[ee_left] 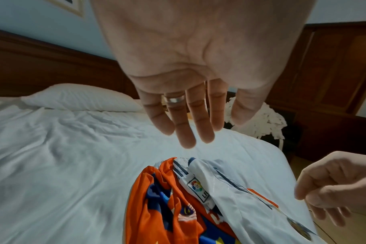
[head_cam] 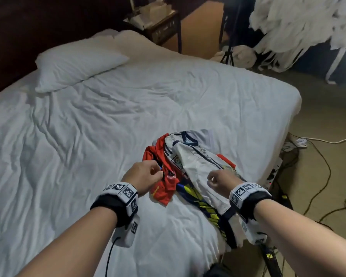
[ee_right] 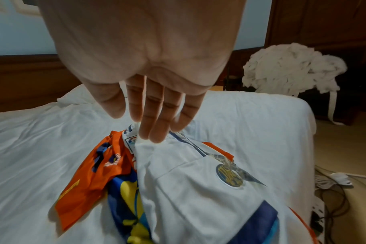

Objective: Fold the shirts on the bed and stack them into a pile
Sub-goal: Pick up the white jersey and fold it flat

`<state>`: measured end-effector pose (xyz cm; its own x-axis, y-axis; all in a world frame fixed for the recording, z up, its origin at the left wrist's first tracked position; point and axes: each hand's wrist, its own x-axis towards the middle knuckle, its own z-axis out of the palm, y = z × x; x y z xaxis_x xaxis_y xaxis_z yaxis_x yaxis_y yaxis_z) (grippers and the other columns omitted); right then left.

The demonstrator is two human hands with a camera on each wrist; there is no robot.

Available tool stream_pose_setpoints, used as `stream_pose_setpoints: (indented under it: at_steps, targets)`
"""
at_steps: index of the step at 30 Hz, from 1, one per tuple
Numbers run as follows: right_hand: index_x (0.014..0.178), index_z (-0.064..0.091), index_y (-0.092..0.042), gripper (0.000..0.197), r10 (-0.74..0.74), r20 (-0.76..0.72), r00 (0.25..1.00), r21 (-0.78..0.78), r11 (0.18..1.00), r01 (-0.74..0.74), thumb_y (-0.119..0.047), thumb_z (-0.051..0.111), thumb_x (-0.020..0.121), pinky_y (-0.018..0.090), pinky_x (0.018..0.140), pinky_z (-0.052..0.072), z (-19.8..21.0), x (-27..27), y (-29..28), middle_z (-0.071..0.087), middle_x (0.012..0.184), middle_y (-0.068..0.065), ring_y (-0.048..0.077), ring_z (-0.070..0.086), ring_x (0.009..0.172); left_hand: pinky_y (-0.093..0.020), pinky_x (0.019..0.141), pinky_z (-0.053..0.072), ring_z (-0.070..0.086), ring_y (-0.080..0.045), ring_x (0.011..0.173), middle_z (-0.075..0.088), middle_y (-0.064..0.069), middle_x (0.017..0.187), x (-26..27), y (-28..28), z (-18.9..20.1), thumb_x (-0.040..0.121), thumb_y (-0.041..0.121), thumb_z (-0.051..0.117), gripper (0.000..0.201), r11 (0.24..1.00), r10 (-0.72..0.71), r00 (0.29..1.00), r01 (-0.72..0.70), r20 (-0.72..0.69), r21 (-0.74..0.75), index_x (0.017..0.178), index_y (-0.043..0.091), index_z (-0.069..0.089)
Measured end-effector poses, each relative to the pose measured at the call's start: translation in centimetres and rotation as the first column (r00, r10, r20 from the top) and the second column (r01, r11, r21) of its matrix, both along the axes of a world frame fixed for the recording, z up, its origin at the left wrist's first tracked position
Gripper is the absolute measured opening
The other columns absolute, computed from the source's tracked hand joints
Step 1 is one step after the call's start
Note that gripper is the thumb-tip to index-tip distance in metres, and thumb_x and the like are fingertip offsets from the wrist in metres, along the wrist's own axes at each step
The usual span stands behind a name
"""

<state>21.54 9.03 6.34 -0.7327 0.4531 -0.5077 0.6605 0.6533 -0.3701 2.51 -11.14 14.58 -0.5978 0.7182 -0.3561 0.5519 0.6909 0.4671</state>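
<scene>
Your left hand hovers over the near-left side of the shirt heap, fingers held loosely straight and close together in the left wrist view, gripping nothing. Directly below them lies the crumpled red shirt, its hem spilling toward you. In the head view the fingers look slightly curled just beside the red fabric; whether they touch it cannot be told.

Your right hand hangs over the white shirt, fingers relaxed and nearly together, their tips just above or at a raised fold near the sleeve badge; contact cannot be told. Nothing is pinched. The white shirt with dark stripes lies on top, running from its collar at the far end to a dark-trimmed hem that droops over the near right edge of the bed. A blue and yellow shirt shows between the red and white ones.

The heap sits on the near right part of the bed, close to its right edge. To the left and far side the rumpled white sheet stretches wide, with a pillow at the far left by the dark wooden headboard. Right of the bed, cables trail over the floor, and a heap of white cloth sits beyond the far corner.
</scene>
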Motion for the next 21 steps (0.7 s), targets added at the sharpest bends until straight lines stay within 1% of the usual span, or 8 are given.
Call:
stream_pose_setpoints:
  at_steps: [2, 5, 9, 13, 15, 18, 19, 21]
  targets:
    - [0.102, 0.068, -0.025, 0.019, -0.009, 0.011, 1.0, -0.022, 1.0, 0.009, -0.036, 0.054, 0.095, 0.026, 0.072, 0.041, -1.9, -2.7, 2.9, 0.069, 0.1, -0.001, 0.019, 0.063, 0.092, -0.032, 0.077, 0.052, 0.064, -0.014, 0.085, 0.068, 0.007, 0.087, -2.2, 3.6, -2.1, 0.091, 0.034, 0.064, 0.012, 1.0, 0.021, 1.0, -0.02, 0.008, -0.017, 0.088, 0.024, 0.07]
    - [0.099, 0.066, -0.027, 0.02, -0.017, 0.009, 1.0, -0.079, 0.997, 0.018, -0.04, 0.052, 0.095, 0.03, 0.079, 0.048, -5.6, -6.5, 6.5, 0.067, 0.1, -0.001, 0.02, 0.064, 0.093, -0.031, 0.077, 0.05, 0.063, -0.016, 0.089, 0.067, 0.007, 0.09, -5.0, 8.2, -5.9, 0.092, 0.034, 0.063, 0.014, 0.996, 0.032, 0.999, -0.029, 0.034, -0.081, 0.093, 0.021, 0.07]
    - [0.135, 0.051, -0.02, 0.045, -0.055, -0.005, 0.998, -0.098, 0.994, 0.054, -0.037, 0.056, 0.093, 0.036, 0.098, 0.044, -10.4, -10.6, 9.6, 0.051, 0.133, 0.005, 0.026, 0.054, 0.116, -0.036, 0.085, 0.05, 0.061, -0.021, 0.101, 0.063, 0.002, 0.109, -7.2, 12.3, -11.2, 0.092, 0.035, 0.061, 0.025, 0.99, 0.045, 0.998, -0.04, 0.038, -0.133, 0.114, 0.022, 0.065]
    - [0.144, 0.041, -0.022, 0.067, -0.093, -0.031, 0.995, -0.094, 0.992, 0.09, -0.047, 0.063, 0.085, 0.041, 0.105, 0.04, -14.7, -12.3, 10.4, 0.05, 0.135, 0.006, 0.026, 0.046, 0.124, -0.045, 0.104, 0.043, 0.047, -0.028, 0.132, 0.049, 0.0, 0.146, -8.5, 15.3, -16.0, 0.089, 0.033, 0.062, 0.063, 0.984, 0.003, 1.0, -0.001, 0.013, -0.179, 0.148, 0.025, 0.041]
    - [0.139, 0.046, -0.022, 0.065, -0.076, -0.062, 0.995, -0.107, 0.992, 0.069, -0.048, 0.066, 0.083, 0.043, 0.101, 0.042, -16.0, -12.4, 10.3, 0.053, 0.126, 0.007, 0.027, 0.047, 0.118, -0.05, 0.105, 0.041, 0.041, -0.033, 0.135, 0.047, 0.0, 0.149, -8.4, 16.5, -17.8, 0.088, 0.033, 0.061, 0.075, 0.964, -0.055, 0.998, 0.06, 0.027, -0.261, 0.155, 0.025, 0.027]
    - [0.128, 0.057, -0.017, 0.049, -0.032, -0.152, 0.988, -0.11, 0.994, 0.016, -0.036, 0.069, 0.084, 0.044, 0.089, 0.047, -16.8, -12.1, 10.7, 0.055, 0.112, 0.011, 0.031, 0.05, 0.107, -0.047, 0.103, 0.04, 0.043, -0.037, 0.128, 0.057, -0.007, 0.134, -7.6, 17.4, -19.2, 0.091, 0.036, 0.06, 0.07, 0.948, -0.076, 0.996, 0.085, 0.04, -0.308, 0.153, 0.025, 0.03]
    - [0.126, 0.06, -0.015, 0.043, -0.009, -0.169, 0.986, -0.108, 0.994, -0.01, -0.029, 0.068, 0.086, 0.043, 0.087, 0.048, -16.6, -12.1, 10.9, 0.055, 0.112, 0.012, 0.033, 0.05, 0.106, -0.046, 0.101, 0.041, 0.046, -0.037, 0.124, 0.06, -0.007, 0.129, -7.4, 17.5, -19.3, 0.091, 0.037, 0.06, 0.06, 0.956, -0.056, 0.998, 0.062, 0.031, -0.287, 0.147, 0.024, 0.041]
    - [0.127, 0.061, -0.015, 0.036, 0.065, -0.162, 0.985, -0.109, 0.991, -0.083, -0.019, 0.062, 0.091, 0.039, 0.086, 0.046, -15.8, -12.2, 11.6, 0.056, 0.117, 0.012, 0.033, 0.051, 0.11, -0.045, 0.092, 0.046, 0.053, -0.036, 0.11, 0.067, -0.007, 0.11, -7.4, 17.2, -18.9, 0.09, 0.036, 0.061, 0.03, 0.973, -0.024, 0.999, 0.029, 0.023, -0.229, 0.117, 0.022, 0.062]
